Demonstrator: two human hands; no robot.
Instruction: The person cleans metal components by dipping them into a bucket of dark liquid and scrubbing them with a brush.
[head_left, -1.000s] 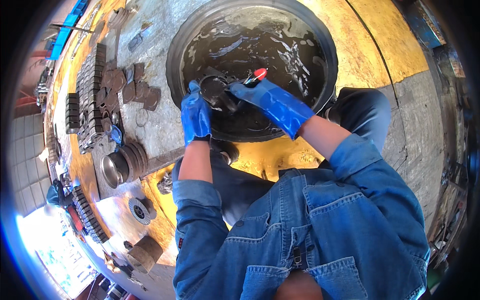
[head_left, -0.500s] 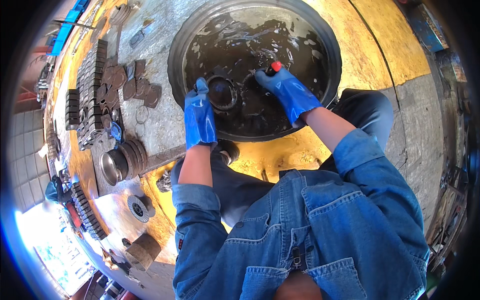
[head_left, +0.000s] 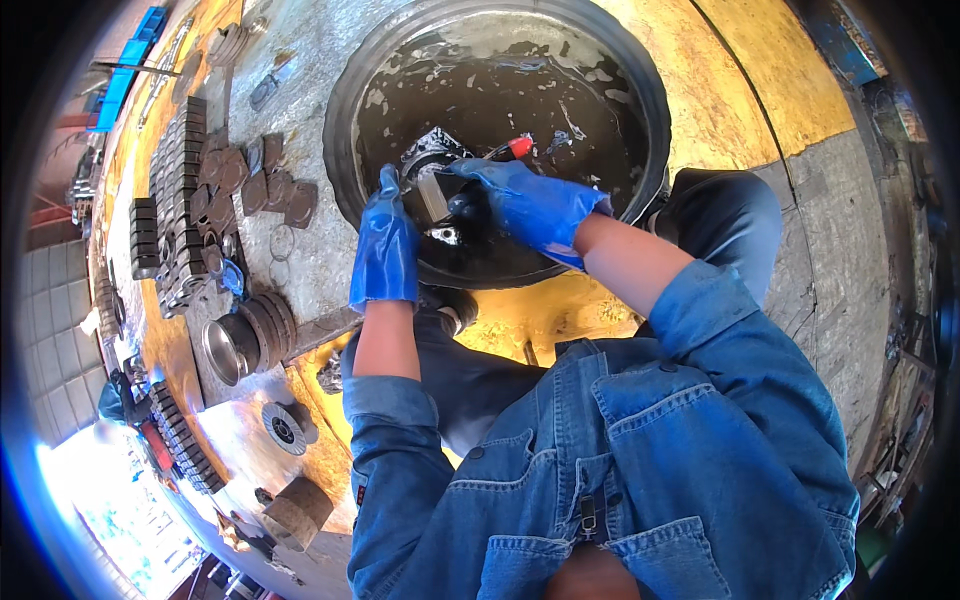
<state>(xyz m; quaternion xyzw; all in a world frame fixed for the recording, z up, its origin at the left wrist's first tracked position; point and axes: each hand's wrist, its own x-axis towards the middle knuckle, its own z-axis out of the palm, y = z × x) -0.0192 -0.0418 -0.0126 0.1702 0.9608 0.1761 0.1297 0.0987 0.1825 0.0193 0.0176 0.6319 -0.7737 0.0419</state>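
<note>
Both hands wear blue rubber gloves over a wide round black tub (head_left: 655, 130) of dark, murky liquid. At the tub's near left, my left hand (head_left: 387, 245) is closed on the edge of a wet, dark round metal part (head_left: 433, 146). My right hand (head_left: 530, 203) is wrapped round a brush (head_left: 520, 147), its red-tipped handle sticking out beyond the fingers. The brush's flat, pale head lies against the metal part, between my two hands. My right fingertips are partly hidden, and some of the part is behind the gloves and brush.
Left of the tub, stacked dark metal blocks (head_left: 180, 180), flat dark plates (head_left: 255, 190) and a row of metal rings (head_left: 262, 325) lie on a worn metal surface. Nearer me are a spoked disc (head_left: 284, 428) and a brown block (head_left: 298, 512). My knee (head_left: 730, 215) is beside the tub's right.
My right hand has moved left with the brush, from the tub's middle to the metal part. The part has been tilted up out of the liquid in my left hand.
</note>
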